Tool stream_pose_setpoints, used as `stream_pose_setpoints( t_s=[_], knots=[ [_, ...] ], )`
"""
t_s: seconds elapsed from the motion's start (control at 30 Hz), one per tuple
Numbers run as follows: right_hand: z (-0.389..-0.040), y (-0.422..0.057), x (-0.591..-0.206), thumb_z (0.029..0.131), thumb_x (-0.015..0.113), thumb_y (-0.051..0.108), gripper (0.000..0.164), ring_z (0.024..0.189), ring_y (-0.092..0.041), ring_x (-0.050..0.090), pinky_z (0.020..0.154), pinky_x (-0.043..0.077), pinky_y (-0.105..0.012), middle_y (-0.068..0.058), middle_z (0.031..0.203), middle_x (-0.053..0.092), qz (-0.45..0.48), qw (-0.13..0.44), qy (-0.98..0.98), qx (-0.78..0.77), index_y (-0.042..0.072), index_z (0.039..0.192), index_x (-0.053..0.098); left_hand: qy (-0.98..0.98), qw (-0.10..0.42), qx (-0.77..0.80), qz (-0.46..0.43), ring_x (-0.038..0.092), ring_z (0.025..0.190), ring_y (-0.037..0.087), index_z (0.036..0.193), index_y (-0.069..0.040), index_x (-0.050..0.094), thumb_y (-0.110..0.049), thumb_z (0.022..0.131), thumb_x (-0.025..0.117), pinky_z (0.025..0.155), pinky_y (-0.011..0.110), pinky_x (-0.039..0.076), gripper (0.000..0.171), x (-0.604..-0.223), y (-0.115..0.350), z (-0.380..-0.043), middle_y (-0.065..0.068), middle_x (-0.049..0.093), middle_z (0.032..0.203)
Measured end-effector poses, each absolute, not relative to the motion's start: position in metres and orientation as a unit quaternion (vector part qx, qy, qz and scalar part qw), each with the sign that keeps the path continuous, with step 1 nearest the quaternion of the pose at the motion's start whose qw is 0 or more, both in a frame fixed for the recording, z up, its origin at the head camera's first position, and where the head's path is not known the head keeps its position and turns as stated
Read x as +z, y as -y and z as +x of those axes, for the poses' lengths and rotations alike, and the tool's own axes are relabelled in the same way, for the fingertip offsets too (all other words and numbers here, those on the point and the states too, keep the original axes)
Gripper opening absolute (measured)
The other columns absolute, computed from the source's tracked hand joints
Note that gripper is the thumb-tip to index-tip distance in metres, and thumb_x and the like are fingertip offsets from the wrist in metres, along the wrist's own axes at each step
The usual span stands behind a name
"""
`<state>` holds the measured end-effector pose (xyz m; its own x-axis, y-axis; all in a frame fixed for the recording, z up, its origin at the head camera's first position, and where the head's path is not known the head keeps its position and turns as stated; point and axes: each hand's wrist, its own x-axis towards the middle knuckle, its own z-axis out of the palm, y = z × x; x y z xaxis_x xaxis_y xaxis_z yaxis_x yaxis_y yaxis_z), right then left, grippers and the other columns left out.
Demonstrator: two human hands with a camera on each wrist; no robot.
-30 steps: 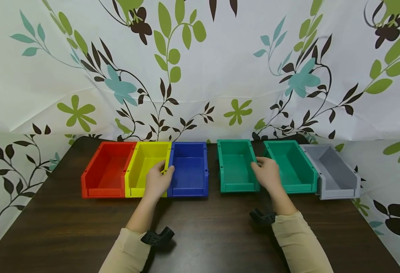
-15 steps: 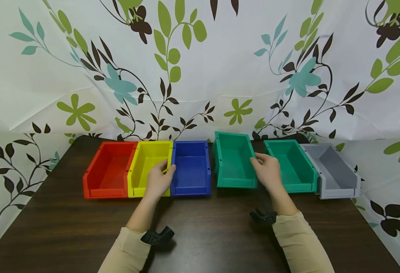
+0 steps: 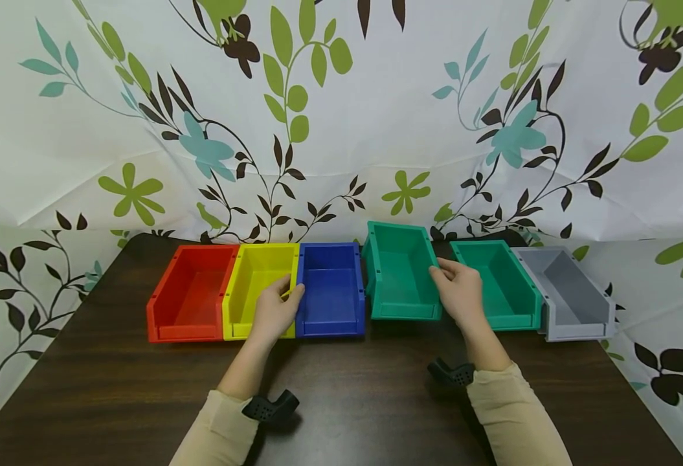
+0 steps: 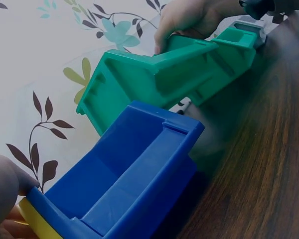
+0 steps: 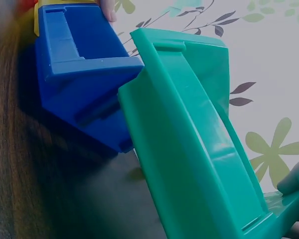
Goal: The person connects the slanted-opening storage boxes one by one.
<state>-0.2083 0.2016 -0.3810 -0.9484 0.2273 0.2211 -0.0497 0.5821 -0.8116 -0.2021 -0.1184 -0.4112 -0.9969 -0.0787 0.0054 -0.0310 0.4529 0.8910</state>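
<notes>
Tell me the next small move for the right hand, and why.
Probably lower the held green bin a little along the right side of the blue bin. The right hand holds it tilted and raised off the table, close beside the blue bin, while the left hand pinches the walls where blue bin and yellow bin meet.

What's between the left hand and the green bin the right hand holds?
The blue bin. Head view shows it between the left hand and the tilted green bin.

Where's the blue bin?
The blue bin is central in the head view, between the yellow bin at left and the tilted green bin at right.
</notes>
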Motion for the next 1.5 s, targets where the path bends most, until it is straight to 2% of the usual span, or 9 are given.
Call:
stream_pose_setpoints(
  t_s=[0.53, 0.77, 0.83, 0.97, 1.3, 1.33, 1.4, 1.47, 1.5],
  knots=[
    [-0.206, -0.200, -0.381, 0.094, 0.056, 0.018, 0.038, 0.098, -0.034, 0.067, 0.080, 0.055, -0.048, -0.025, 0.107, 0.067, -0.046, 0.157, 0.878, 0.450, -0.004, 0.124, 0.059, 0.853, 0.028, -0.521, 0.015, 0.056, 0.120, 0.036, 0.137, 0.001, 0.047, -0.028, 0.095, 0.055, 0.094, 0.046, 0.049, 0.052, -0.411, 0.118, -0.200, 0.020, 0.053, 0.135],
    [-0.207, -0.199, -0.381, 0.093, 0.057, 0.018, 0.038, 0.095, -0.030, 0.068, 0.071, 0.053, -0.028, -0.022, 0.105, 0.069, -0.046, 0.157, 0.882, 0.441, -0.003, 0.124, 0.060, 0.851, 0.030, -0.524, 0.011, 0.056, 0.119, 0.036, 0.136, 0.001, 0.047, -0.028, 0.095, 0.056, 0.093, 0.047, 0.050, 0.051, -0.411, 0.118, -0.200, 0.020, 0.053, 0.135],
    [-0.207, -0.199, -0.381, 0.094, 0.057, 0.020, 0.039, 0.097, -0.031, 0.067, 0.073, 0.054, -0.031, -0.022, 0.107, 0.068, -0.046, 0.153, 0.882, 0.443, -0.003, 0.125, 0.059, 0.850, 0.030, -0.526, 0.012, 0.056, 0.119, 0.036, 0.136, 0.001, 0.047, -0.027, 0.095, 0.056, 0.093, 0.047, 0.049, 0.051, -0.411, 0.118, -0.200, 0.020, 0.053, 0.135],
    [-0.204, -0.198, -0.378, 0.094, 0.057, 0.024, 0.041, 0.103, -0.033, 0.065, 0.082, 0.055, -0.047, -0.024, 0.112, 0.066, -0.041, 0.154, 0.884, 0.439, -0.002, 0.127, 0.058, 0.850, 0.029, -0.525, 0.014, 0.055, 0.120, 0.036, 0.137, 0.001, 0.047, -0.026, 0.095, 0.056, 0.094, 0.047, 0.049, 0.051, -0.411, 0.118, -0.200, 0.020, 0.053, 0.136],
    [-0.197, -0.191, -0.372, 0.094, 0.055, 0.033, 0.058, 0.121, -0.038, 0.052, 0.094, 0.047, -0.053, -0.025, 0.133, 0.053, -0.005, 0.132, 0.920, 0.368, -0.002, 0.139, 0.043, 0.853, 0.036, -0.521, 0.010, 0.055, 0.121, 0.036, 0.136, 0.001, 0.048, -0.026, 0.094, 0.057, 0.094, 0.047, 0.048, 0.050, -0.411, 0.118, -0.201, 0.020, 0.053, 0.135],
    [-0.197, -0.190, -0.373, 0.094, 0.055, 0.034, 0.059, 0.119, -0.039, 0.053, 0.092, 0.048, -0.053, -0.025, 0.132, 0.053, -0.004, 0.134, 0.921, 0.365, -0.002, 0.140, 0.043, 0.854, 0.035, -0.519, 0.008, 0.054, 0.121, 0.037, 0.136, 0.001, 0.048, -0.026, 0.094, 0.056, 0.095, 0.047, 0.048, 0.050, -0.411, 0.118, -0.201, 0.020, 0.053, 0.136],
    [-0.197, -0.187, -0.374, 0.093, 0.056, 0.037, 0.062, 0.097, -0.040, 0.063, 0.079, 0.053, -0.048, -0.026, 0.116, 0.064, -0.004, 0.139, 0.922, 0.361, 0.000, 0.140, 0.043, 0.855, 0.031, -0.517, 0.009, 0.054, 0.122, 0.036, 0.136, 0.001, 0.048, -0.027, 0.094, 0.056, 0.095, 0.047, 0.048, 0.051, -0.411, 0.118, -0.200, 0.020, 0.053, 0.136],
    [-0.196, -0.184, -0.374, 0.091, 0.058, 0.041, 0.064, 0.068, -0.039, 0.061, 0.062, 0.051, -0.043, -0.026, 0.091, 0.068, -0.001, 0.146, 0.923, 0.355, 0.003, 0.140, 0.044, 0.856, 0.028, -0.516, 0.010, 0.053, 0.123, 0.036, 0.137, 0.000, 0.047, -0.028, 0.095, 0.056, 0.095, 0.047, 0.048, 0.052, -0.410, 0.118, -0.200, 0.019, 0.052, 0.137],
    [-0.196, -0.183, -0.374, 0.090, 0.059, 0.043, 0.065, 0.060, -0.037, 0.057, 0.059, 0.049, -0.042, -0.025, 0.086, 0.066, 0.002, 0.150, 0.924, 0.350, 0.004, 0.140, 0.044, 0.856, 0.027, -0.516, 0.010, 0.053, 0.123, 0.036, 0.137, 0.000, 0.047, -0.028, 0.095, 0.056, 0.095, 0.046, 0.048, 0.052, -0.410, 0.118, -0.200, 0.019, 0.052, 0.137]
  ],
)
